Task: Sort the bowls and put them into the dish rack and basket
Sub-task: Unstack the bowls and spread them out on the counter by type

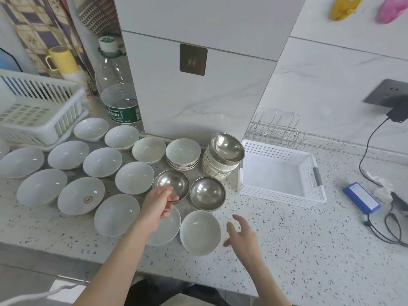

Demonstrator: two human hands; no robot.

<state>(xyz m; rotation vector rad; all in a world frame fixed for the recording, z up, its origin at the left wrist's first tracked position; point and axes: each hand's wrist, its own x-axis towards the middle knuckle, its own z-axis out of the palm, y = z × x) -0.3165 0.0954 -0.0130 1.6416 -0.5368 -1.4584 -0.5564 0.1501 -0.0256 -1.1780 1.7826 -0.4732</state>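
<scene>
- Head view first: at far left we see the white plastic dish rack (33, 107) on the speckled bench (309, 250), with a yellow mug (63, 59) behind it and a large clear water bottle (118, 89) beside it against the wall.
- Next we find the white bowls (68, 155) spread upright across the left half of the bench, near the rack; one bowl with a red emblem (81, 196) sits toward the front edge.
- We see our left hand (157, 205) over the near rim of a steel bowl (171, 185); its fingers curl loosely, but we cannot tell whether the grip is closed on the rim or only hovering at it.
- Just right of it a second steel bowl (208, 193) rests on the bench, and a white bowl (200, 232) sits in front of that one.
- Behind these we spot a short stack of red-patterned bowls (183, 156) and a taller stack topped by a tilted steel bowl (227, 150).
- Our right hand (240, 234) hovers above the bench beside the front white bowl, fingers spread, its grip open and holding nothing.
- Farther right the white perforated basket (280, 173) stands with a wire rack (276, 128) behind it.
- At far right lie a blue battery pack (362, 199) and black cables (388, 228).
</scene>
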